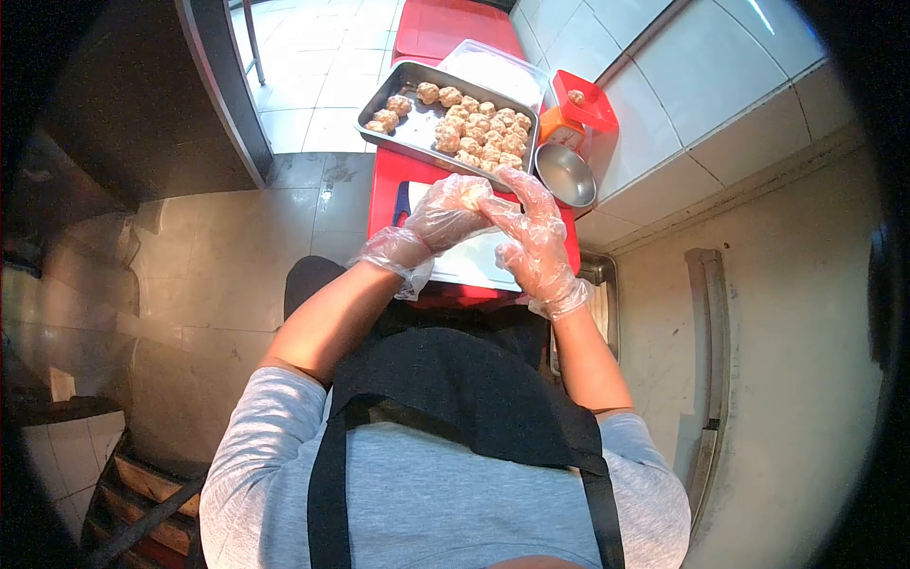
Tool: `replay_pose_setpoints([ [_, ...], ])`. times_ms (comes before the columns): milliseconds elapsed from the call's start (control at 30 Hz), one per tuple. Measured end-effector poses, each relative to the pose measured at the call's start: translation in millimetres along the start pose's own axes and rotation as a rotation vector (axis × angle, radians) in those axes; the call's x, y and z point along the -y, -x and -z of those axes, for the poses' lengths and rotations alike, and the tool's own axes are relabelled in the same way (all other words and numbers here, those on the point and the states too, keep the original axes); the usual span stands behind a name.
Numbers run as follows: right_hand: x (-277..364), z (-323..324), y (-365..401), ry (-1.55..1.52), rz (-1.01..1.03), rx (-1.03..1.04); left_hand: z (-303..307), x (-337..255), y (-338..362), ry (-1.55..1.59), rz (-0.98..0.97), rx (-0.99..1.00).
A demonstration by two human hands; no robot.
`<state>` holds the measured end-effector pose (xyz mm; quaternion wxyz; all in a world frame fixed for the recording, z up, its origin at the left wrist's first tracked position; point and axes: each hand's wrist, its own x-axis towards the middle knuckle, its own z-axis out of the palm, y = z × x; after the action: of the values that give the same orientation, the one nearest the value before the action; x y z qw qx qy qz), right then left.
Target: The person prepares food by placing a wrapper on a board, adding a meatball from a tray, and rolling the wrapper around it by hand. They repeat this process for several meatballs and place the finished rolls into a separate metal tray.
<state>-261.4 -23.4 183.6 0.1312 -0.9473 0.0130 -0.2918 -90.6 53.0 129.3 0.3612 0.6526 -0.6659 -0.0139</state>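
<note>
Item: left hand point(444, 216), gloved, cupped round a lump point(471, 193). Right hand point(536, 245) spread wide, fingertips on it. Over the board point(474, 264), table's point(387, 185) near edge. Step, likely: shaping. Next calls for bare tray point(420, 130) space, far edge.

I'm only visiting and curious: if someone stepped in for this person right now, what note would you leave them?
Left hand and right hand: both wear clear gloves, with fingertips together above the white board. Whether they pinch a lump is hard to tell.
Done: many rough balls lie in the metal tray.
Left: part of the tray is bare, and one lump sits on the red scale. A small steel bowl stands beside it.
</note>
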Motion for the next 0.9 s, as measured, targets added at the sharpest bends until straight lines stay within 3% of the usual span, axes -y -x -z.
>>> replay_pose_setpoints([
  [300,14,10,-5,0.177,-0.033,0.055,-5,-4,-3,-0.072,-0.174,-0.006],
  [400,11,7,-7,0.163,0.006,0.075,-4,-4,0,-0.025,-0.225,-0.008],
  [433,8,5,-7,-0.036,-0.089,0.038,2,-8,1,0.018,-0.247,-0.022],
  [500,1,1,-6,-0.436,-0.278,-0.032,17,-13,4,0.409,-0.026,0.129],
  [567,-4,1,-6,-0.406,-0.231,-0.073,28,-19,1,0.565,0.12,0.241],
  [633,-8,-1,-3,-0.362,-0.161,-0.061,33,-21,0,0.708,0.218,0.302],
  [733,-8,-6,0,-0.235,-0.155,-0.014,34,-24,1,0.967,0.201,0.283],
  [900,6,13,0,0.197,0.003,0.152,40,-21,-4,0.907,0.39,0.415],
])
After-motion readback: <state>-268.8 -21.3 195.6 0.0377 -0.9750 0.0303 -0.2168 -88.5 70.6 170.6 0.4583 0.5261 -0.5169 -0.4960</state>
